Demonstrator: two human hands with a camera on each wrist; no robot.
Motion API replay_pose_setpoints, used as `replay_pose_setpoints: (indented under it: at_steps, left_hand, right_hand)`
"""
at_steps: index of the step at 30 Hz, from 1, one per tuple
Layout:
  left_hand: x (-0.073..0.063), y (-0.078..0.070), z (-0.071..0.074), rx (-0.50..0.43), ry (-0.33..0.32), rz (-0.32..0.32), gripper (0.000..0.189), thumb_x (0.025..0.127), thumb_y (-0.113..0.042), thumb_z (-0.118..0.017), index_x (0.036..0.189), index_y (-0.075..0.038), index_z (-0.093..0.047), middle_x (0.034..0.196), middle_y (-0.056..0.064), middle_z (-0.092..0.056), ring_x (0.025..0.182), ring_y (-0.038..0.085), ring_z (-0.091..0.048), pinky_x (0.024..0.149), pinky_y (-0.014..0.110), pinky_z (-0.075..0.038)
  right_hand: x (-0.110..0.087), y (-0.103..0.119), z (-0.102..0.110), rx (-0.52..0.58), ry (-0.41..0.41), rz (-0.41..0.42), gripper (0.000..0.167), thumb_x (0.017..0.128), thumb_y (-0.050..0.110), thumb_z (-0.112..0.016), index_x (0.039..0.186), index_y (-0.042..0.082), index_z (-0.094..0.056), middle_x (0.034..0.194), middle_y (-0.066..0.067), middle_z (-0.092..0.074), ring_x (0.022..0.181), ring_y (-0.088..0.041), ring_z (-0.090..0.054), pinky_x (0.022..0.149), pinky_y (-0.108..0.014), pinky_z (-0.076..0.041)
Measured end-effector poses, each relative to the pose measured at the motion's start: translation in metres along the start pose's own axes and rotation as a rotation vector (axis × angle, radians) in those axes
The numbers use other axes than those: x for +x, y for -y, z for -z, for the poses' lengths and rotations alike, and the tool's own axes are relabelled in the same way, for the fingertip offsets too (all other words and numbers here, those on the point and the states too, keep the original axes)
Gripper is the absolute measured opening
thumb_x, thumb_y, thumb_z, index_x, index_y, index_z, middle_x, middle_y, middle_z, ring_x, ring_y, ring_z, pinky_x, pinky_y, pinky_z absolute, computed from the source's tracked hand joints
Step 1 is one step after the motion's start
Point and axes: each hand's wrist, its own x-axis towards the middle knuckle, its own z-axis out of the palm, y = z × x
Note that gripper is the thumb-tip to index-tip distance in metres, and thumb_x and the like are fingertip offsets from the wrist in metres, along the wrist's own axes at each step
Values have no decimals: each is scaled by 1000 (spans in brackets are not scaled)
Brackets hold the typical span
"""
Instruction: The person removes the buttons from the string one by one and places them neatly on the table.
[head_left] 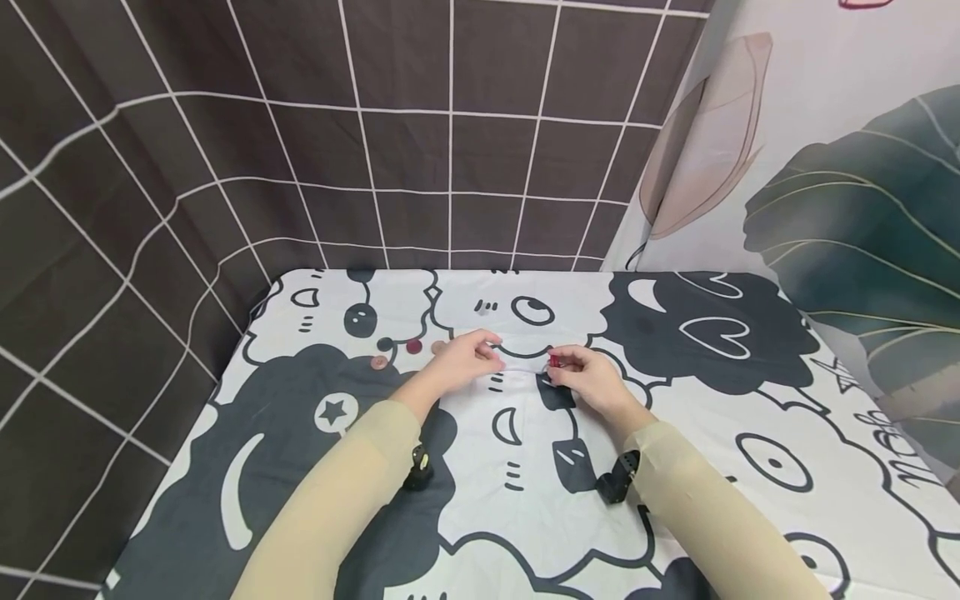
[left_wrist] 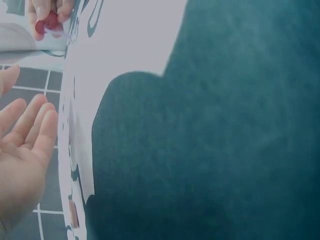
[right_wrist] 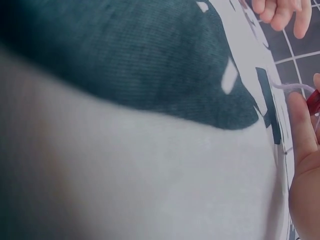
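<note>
Evidently, a red button [head_left: 554, 361] is pinched in the right hand's [head_left: 597, 382] fingertips, perhaps so that the pale string [right_wrist: 295, 86] running from it toward the left hand [head_left: 461, 365] is steadied. That hand is loosely opened, nothing seen gripped; more buttons [head_left: 413, 346] are laid to its left.

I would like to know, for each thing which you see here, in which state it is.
Left hand: fingers extended, no grip visible.
Right hand: thumb and fingers pinching.
Red piece: held in that pinch.
Pale string: reaching from the red piece; far end unclear.
Cartoon-patterned tablecloth: spread out.
Four small discs: lying unheld.
Grid-patterned fabric: hanging.
</note>
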Motion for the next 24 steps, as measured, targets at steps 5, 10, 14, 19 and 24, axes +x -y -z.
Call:
replay_pose_setpoints:
  at_steps: [5, 10, 14, 19, 24]
  left_hand:
    - [2, -1, -2, -51, 14, 3, 42, 84, -19, -69, 122, -8, -58, 94, -4, -66, 86, 12, -59, 82, 31, -42]
    - [4, -2, -5, -54, 33, -12, 41, 84, -19, -69, 122, -7, -58, 94, -2, -66, 89, 13, -59, 81, 29, -45]
    - [5, -3, -9, -67, 56, -16, 40, 85, -18, -68, 122, -6, -57, 96, 0, -66, 92, 15, -59, 83, 31, -46]
    - [6, -2, -14, -86, 79, 7, 40, 86, -22, -67, 123, -8, -58, 99, -1, -63, 95, 15, -58, 85, 31, -46]
    - [8, -1, -18, -79, 78, 16, 40, 87, -25, -66, 123, -10, -58, 100, -3, -63, 95, 13, -58, 83, 30, -46]
  right_hand:
    - [-5, 12, 1, -26, 9, -2, 38, 83, 8, -69, 116, -7, -59, 91, -15, -68, 74, -11, -64, 66, -16, -46]
    - [-1, 3, 4, -52, 4, -6, 38, 81, 11, -71, 115, -2, -61, 92, -11, -68, 80, -14, -64, 68, -19, -47]
    - [-1, 1, 3, -54, -6, -6, 38, 80, 11, -72, 115, -1, -62, 94, -10, -68, 82, -14, -63, 68, -19, -48]
    - [0, -1, 2, -32, 0, -3, 38, 79, 12, -73, 114, -1, -63, 93, -9, -69, 82, -12, -64, 69, -19, -48]
    - [1, 0, 1, -9, 11, 17, 40, 80, 9, -73, 116, -4, -60, 96, -13, -68, 81, -11, -63, 68, -18, -48]
